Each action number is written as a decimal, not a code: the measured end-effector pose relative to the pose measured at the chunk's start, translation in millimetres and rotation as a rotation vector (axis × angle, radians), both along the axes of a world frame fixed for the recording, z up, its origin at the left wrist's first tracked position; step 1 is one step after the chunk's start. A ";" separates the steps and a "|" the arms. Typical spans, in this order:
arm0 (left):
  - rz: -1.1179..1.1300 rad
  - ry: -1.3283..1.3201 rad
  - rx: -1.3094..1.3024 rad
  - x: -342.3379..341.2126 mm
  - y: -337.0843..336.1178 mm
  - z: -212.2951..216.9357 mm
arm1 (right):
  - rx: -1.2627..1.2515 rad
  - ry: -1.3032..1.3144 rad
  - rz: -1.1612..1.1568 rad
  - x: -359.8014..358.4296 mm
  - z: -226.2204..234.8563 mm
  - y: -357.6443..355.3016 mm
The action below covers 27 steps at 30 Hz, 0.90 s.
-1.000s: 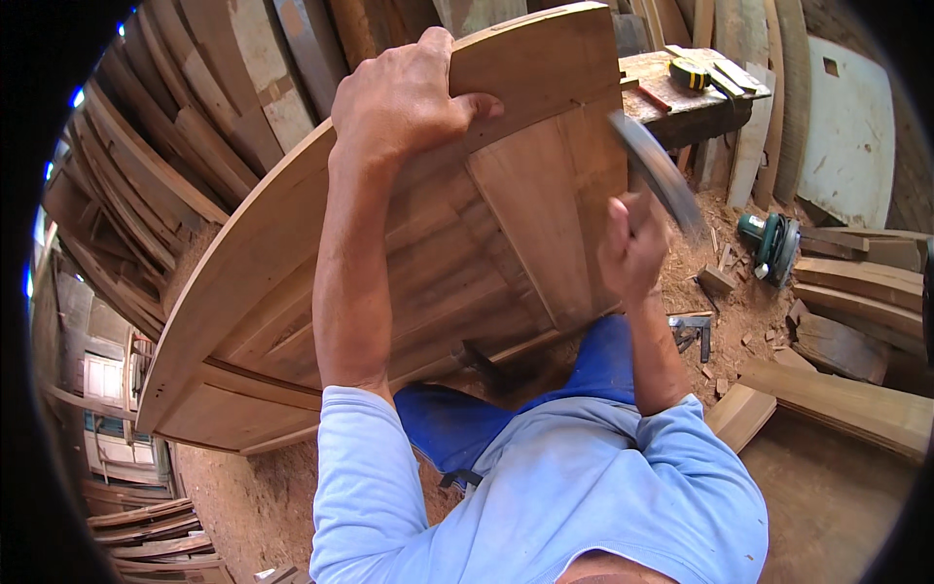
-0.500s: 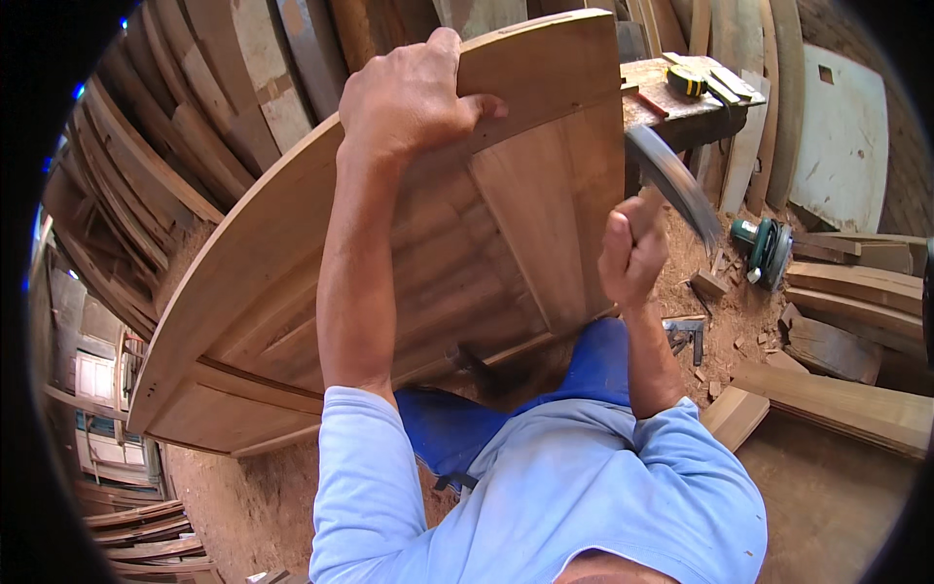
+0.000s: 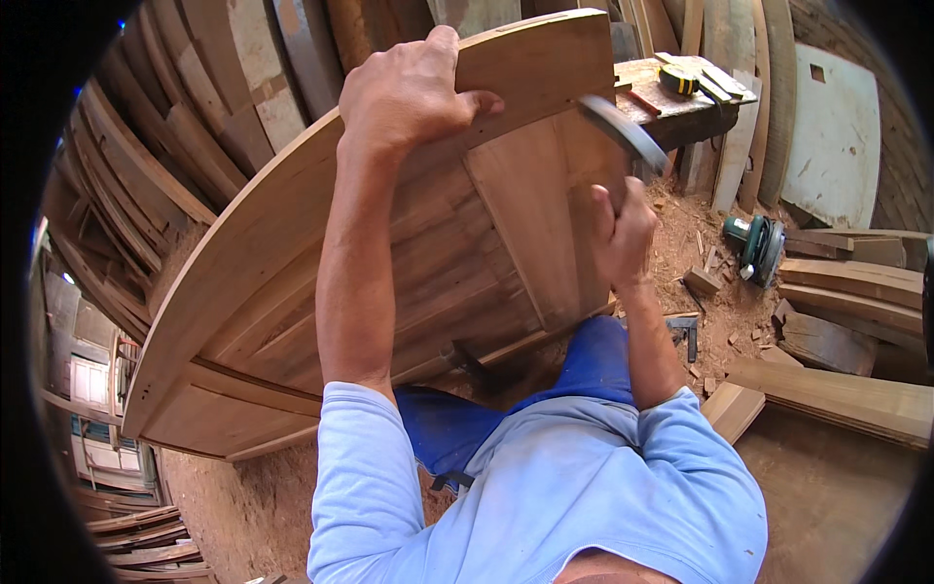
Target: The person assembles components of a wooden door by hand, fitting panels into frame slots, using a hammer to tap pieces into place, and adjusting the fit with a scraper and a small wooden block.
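A large wooden panel with a curved upper rail point(image 3: 292, 253) leans tilted in front of me. My left hand point(image 3: 409, 92) grips its top edge, fingers wrapped over the rail. My right hand point(image 3: 623, 234) is closed on the handle of a hammer point(image 3: 623, 127), whose blurred head is raised beside the panel's right edge. My blue sleeves and blue trousers fill the lower middle.
Curved wooden boards point(image 3: 146, 136) lean stacked at the left and back. A workbench point(image 3: 681, 97) with a yellow tape measure point(image 3: 678, 78) stands at the back right. A green power tool point(image 3: 754, 243), offcuts and planks point(image 3: 837, 389) lie on the sawdust floor at right.
The hammer head has swung upward and left toward the panel's top right corner. My right hand rose slightly. My left hand has kept its grip on the rail.
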<state>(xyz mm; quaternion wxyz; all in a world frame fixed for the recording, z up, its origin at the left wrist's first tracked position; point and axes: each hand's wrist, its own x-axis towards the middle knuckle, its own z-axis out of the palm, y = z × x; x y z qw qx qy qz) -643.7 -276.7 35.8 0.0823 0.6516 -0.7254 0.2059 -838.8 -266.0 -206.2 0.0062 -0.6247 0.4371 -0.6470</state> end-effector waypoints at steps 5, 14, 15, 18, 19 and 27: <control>-0.027 0.015 -0.027 -1.3 -3.4 -2.9 | -0.098 -0.187 0.176 -9.5 0.6 27.9; -0.016 0.016 0.011 2.3 2.2 -2.8 | 0.120 0.047 -0.032 -17.3 31.8 35.4; -0.017 0.022 0.016 3.3 3.4 -3.7 | 0.085 -0.009 -0.008 -17.3 30.4 41.4; -0.001 -0.010 0.005 -2.8 3.8 4.3 | 0.023 -0.032 0.021 -16.6 23.9 44.2; -0.014 -0.011 0.012 -1.7 2.1 0.1 | -0.020 -0.004 0.008 -16.0 21.9 40.3; -0.007 0.109 0.070 -16.5 29.5 22.4 | 0.142 -0.011 0.289 -52.3 83.9 54.1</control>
